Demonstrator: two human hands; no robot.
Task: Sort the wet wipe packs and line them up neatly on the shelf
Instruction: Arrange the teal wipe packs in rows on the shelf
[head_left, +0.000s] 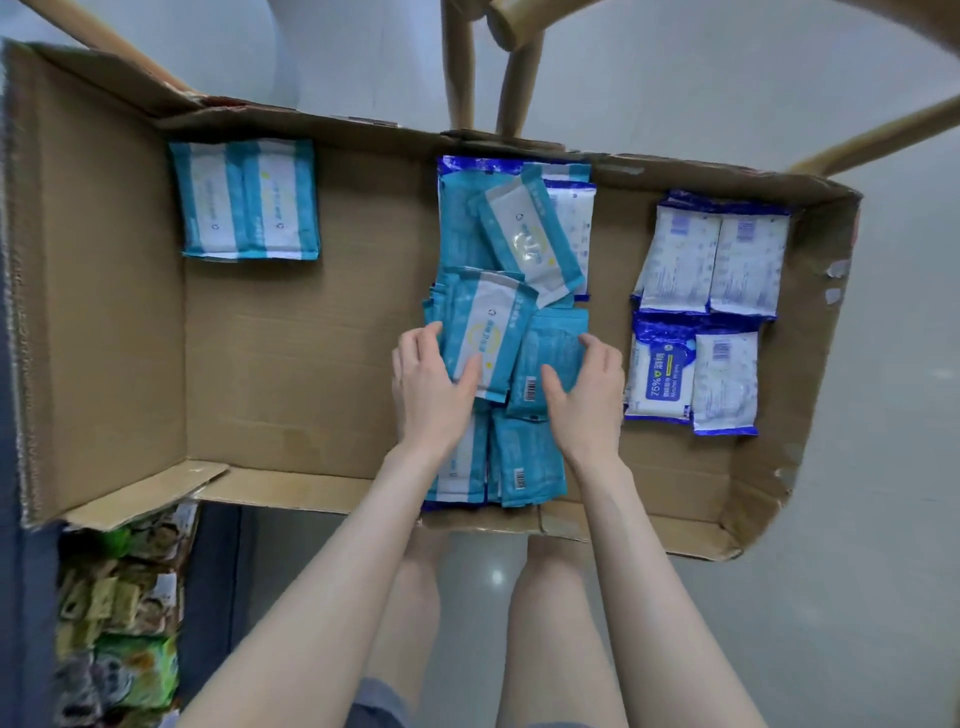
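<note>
Forearms are seen entering from the lower edge of the frame and reaching into an opened cardboard box (291, 332). The sorting step is judged to be in hand, with teal packs picked out of the mixed central pile (519, 234). A label-up teal pack (485, 332) is pinched by the left hand (428, 382), thumb laid on its face and fingers curled round its left edge. Just beside it, a barcode-side teal pack (550, 348) is clamped by the right hand (587, 387) in like manner. Both packs lie at frame centre, on top of the pile. Two teal packs (244, 200) are laid flat at upper left; white-and-blue packs (711, 312) are grouped at right. The next move is judged to call for squaring the held packs and lifting them clear without dragging neighbours. No shelf can be identified.
</note>
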